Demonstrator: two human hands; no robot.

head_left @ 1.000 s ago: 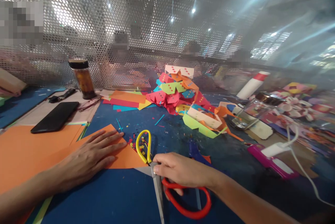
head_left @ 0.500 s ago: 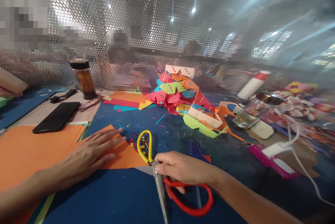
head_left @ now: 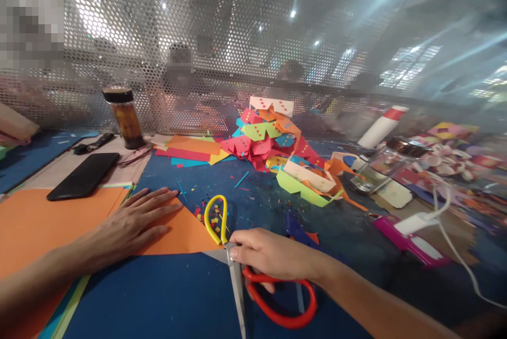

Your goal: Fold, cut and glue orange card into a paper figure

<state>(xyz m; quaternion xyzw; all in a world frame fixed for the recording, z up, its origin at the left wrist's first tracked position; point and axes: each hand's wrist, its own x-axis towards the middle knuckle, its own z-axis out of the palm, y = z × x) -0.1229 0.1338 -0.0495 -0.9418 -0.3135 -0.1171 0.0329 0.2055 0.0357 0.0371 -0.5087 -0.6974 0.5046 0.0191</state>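
Note:
My left hand [head_left: 127,223] lies flat with fingers spread on an orange paper sheet [head_left: 182,233] on the blue table. My right hand [head_left: 273,257] is closed around the red-handled scissors [head_left: 277,302], whose grey blades [head_left: 237,297] point toward me. Small yellow-handled scissors [head_left: 216,217] lie just beyond my right hand's fingers, touching the orange sheet's corner.
A heap of cut coloured paper [head_left: 273,143] sits mid-table. A black phone [head_left: 83,175] and a dark-capped jar [head_left: 122,117] stand at left, a white bottle [head_left: 380,128], a pink tool [head_left: 412,244] and a white cable [head_left: 455,254] at right. A perforated metal screen [head_left: 222,38] closes the back.
My left hand has slid slightly left along the orange sheet. My right hand stays on the red scissors with barely any shift.

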